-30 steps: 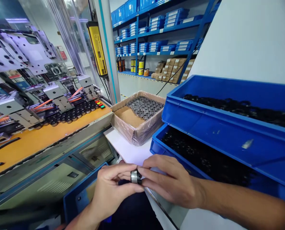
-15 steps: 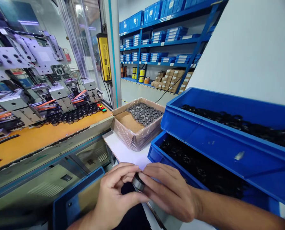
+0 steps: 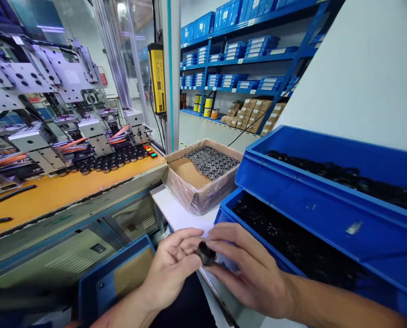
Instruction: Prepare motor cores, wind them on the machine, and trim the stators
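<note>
Pinching small black ring part [image 3: 206, 253] between left hand [image 3: 171, 269] and right hand [image 3: 254, 275] fingertips; best keep grip light, part square, above lower blue bin [image 3: 229, 214].

Bare white tabletop [image 3: 176, 212] lies open between cardboard box [image 3: 203, 182] and blue bins [image 3: 292, 182].

White table [image 3: 176, 210], cardboard box [image 3: 203, 187] and blue bins [image 3: 292, 182] on it
</note>
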